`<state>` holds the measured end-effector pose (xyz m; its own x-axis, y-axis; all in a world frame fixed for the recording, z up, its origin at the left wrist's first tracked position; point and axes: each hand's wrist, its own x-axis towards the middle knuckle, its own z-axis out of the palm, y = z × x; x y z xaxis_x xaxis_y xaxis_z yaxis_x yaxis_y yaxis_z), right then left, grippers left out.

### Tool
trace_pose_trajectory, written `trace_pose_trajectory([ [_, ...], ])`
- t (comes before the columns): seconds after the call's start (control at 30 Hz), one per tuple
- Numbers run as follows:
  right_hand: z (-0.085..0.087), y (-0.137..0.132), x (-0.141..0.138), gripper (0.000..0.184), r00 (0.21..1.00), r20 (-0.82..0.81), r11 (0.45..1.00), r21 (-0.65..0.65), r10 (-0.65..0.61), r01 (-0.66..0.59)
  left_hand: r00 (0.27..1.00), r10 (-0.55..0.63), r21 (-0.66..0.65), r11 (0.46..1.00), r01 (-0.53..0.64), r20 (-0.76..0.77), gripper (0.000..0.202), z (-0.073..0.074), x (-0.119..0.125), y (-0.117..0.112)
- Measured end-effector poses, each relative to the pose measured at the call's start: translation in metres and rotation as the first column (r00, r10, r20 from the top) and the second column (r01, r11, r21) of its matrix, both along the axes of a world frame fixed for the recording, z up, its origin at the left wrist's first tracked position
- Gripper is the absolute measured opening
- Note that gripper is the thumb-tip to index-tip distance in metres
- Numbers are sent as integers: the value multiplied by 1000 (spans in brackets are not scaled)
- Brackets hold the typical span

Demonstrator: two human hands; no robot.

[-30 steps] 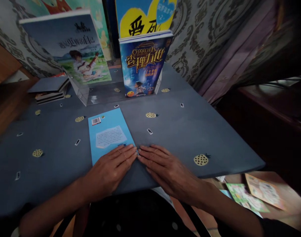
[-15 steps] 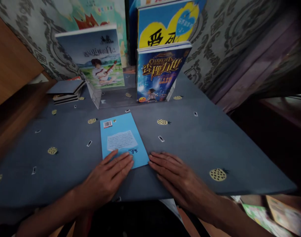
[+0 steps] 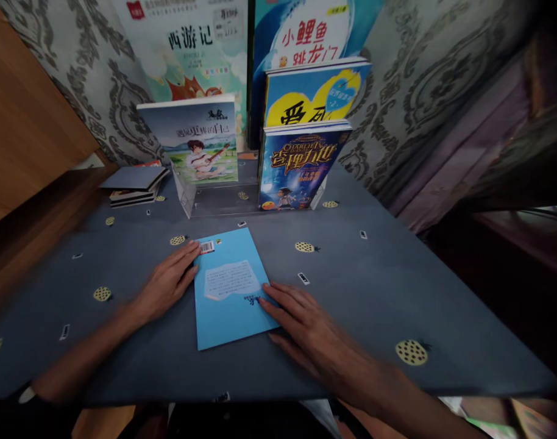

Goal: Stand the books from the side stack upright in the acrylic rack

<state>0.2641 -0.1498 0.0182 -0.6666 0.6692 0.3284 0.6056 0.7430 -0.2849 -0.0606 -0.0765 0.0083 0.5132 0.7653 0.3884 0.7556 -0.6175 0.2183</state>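
Observation:
A light blue book (image 3: pixel 228 323) lies flat on the table, its barcode at the far left corner and a pale text panel in the middle. My left hand (image 3: pixel 171 280) rests at the book's left edge, fingertips touching near the barcode, fingers stretched out. Across from it, my right hand (image 3: pixel 301 320) lies at the right edge, with its fingers extended and some fingertips over the cover. Neither hand grips the book; it stays on the tabletop.
Behind the book a clear acrylic stand (image 3: pixel 187 198) holds a guitar-cover book (image 3: pixel 205 143), a dark blue book (image 3: pixel 297 167) and taller ones. A small stack of books (image 3: pixel 134 183) lies at the back left. A patterned cloth (image 3: pixel 351 292) covers the table.
My left hand has moved from the book's near part up to its far left edge. My right hand has shifted slightly onto the right edge. The view has tilted upward.

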Motion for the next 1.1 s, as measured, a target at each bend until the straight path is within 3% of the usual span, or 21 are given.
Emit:
trace_pose_trajectory([
  [0.17,-1,-1,0,37,1000,1,1000,6,5,-5,994,-109,-11,994,109,12,41,6,2,-30],
  [0.5,-6,-5,1,35,995,-104,998,-70,-6,-1,952,-304,-78,951,300,-45,55,19,-2,-96],
  [0.7,-4,-11,5,28,964,-260,993,-115,-59,29,911,-404,-93,913,397,-78,60,21,9,-98],
  [0.9,-3,-10,5,28,948,-310,988,-153,-73,26,841,-525,-74,851,520,-129,54,27,42,-89],
  [1.1,-6,-9,6,27,923,-381,993,-120,-48,2,810,-558,-57,828,558,-183,45,20,77,-83],
])
